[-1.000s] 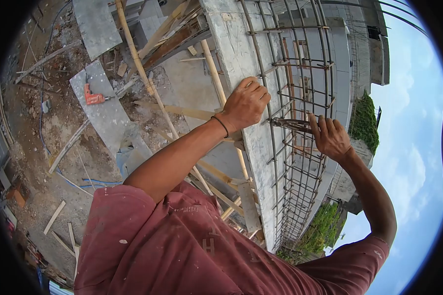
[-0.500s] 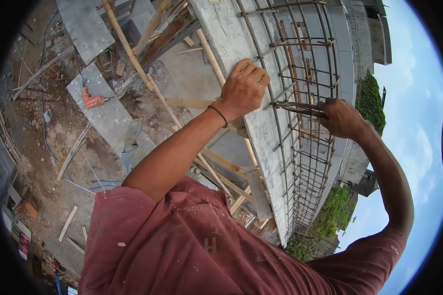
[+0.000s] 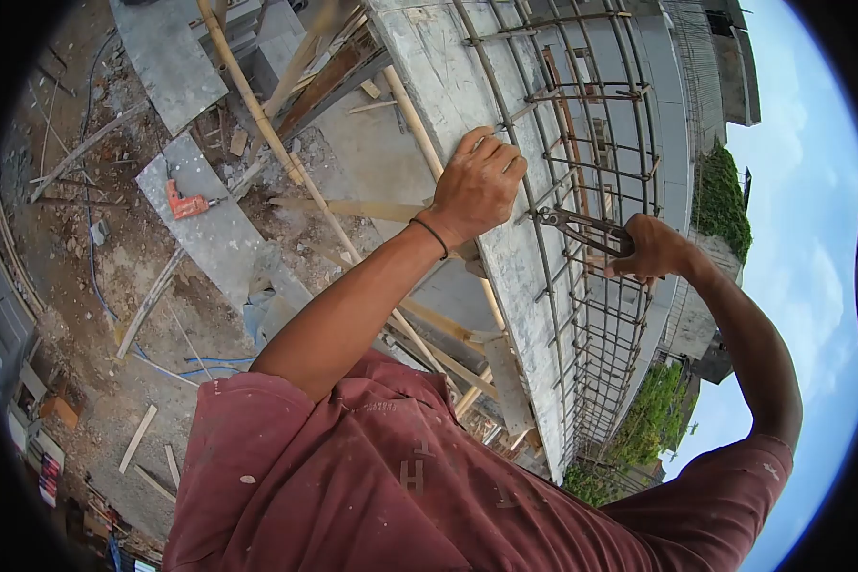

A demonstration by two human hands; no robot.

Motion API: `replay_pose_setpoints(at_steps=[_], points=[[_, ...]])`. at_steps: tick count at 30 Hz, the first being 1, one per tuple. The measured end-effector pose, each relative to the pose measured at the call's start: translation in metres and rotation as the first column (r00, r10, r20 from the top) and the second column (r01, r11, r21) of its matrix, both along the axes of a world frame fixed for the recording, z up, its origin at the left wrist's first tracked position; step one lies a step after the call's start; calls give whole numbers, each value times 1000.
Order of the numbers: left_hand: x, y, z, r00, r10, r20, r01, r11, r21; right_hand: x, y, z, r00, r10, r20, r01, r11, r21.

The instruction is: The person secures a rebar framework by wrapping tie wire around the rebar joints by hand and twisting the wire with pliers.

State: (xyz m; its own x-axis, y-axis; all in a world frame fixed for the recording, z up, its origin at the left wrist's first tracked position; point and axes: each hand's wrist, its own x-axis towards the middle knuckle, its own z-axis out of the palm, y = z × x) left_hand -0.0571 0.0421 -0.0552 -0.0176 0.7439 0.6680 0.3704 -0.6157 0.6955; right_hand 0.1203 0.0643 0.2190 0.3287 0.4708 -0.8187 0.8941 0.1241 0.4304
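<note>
My left hand (image 3: 477,186), with a dark band at the wrist, is closed at the edge of the grey board (image 3: 448,86), beside the rebar cage (image 3: 591,153). Whatever its curled fingers hold is hidden. My right hand (image 3: 650,250) grips the handles of metal pincers (image 3: 582,232). The pincers' jaws point left and meet a long bar of the cage, just right of and below my left hand.
An orange drill (image 3: 187,201) lies on a speckled plank (image 3: 210,229) at the left, below the work. Bamboo poles (image 3: 248,91) and wooden braces stand under the board. Rubble and loose sticks cover the ground. Green plants (image 3: 720,205) are at the right.
My right hand has turned and shifted right and slightly down with the pincers, whose handles now look wider apart. My left hand stays near the board's edge.
</note>
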Motion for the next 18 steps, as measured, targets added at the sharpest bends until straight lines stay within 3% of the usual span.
replay_pose_setpoints(at_steps=[1, 2, 3, 5, 6, 7, 9, 10, 11, 12, 13, 14, 15, 16, 17, 18], points=[[0, 0, 0, 1000, 6, 8, -6, 1000, 3, 0, -4, 0, 849, 521, 87, -517, 854, -61], [0, 1, 0, 1000, 9, 17, -9, 1000, 4, -2, -15, 2, 718, 676, 164, -692, 717, 77], [0, 1, 1, 1000, 4, 15, -4, 1000, 10, -6, -16, 7, 722, 671, 166, -688, 720, 83], [0, 0, 1, 1000, 17, 0, -17, 1000, 7, -10, -16, 13, 300, 952, 63, -943, 286, 171], [0, 0, 1, 1000, 13, -8, -13, 1000, 10, -9, -9, 14, 31, 1000, -7, -954, 31, 298], [0, 0, 2, 1000, 14, 1, -14, 1000, 9, 1, -7, 10, 32, 999, -4, -952, 32, 306], [1, 0, 3, 1000, 5, 5, -5, 1000, 11, 11, -10, -2, 196, 977, 79, -977, 188, 98], [1, 0, 2, 1000, 13, 7, -13, 1000, 15, 6, -6, 0, 200, 976, 82, -976, 191, 102], [1, 1, 2, 1000, 24, 10, -24, 999, 21, -1, 2, 5, 770, 637, -38, -634, 771, 60], [1, 0, 2, 1000, 23, 7, -23, 999, 22, -12, 5, 8, 994, 3, -107, -9, 999, -53], [1, 0, 2, 1000, 17, 14, -17, 1000, 21, 3, 6, 7, 994, 6, -109, -12, 999, -48], [0, 1, 2, 1000, 15, 22, -15, 1000, 20, 32, 7, 5, 844, -481, -239, 450, 876, -173], [0, 1, 2, 999, 28, 23, -29, 999, 22, 49, 12, -1, 469, -838, -280, 766, 543, -344], [0, 1, 1, 999, 22, 29, -22, 1000, 19, 49, 7, -9, 437, -855, -280, 765, 517, -384], [0, 2, -1, 999, 10, 31, -10, 1000, 16, 48, -2, -16, 484, -805, -344, 712, 590, -380], [-2, 0, -1, 1000, 9, 24, -9, 1000, 13, 55, -13, -22, 413, -822, -393, 724, 558, -406]])
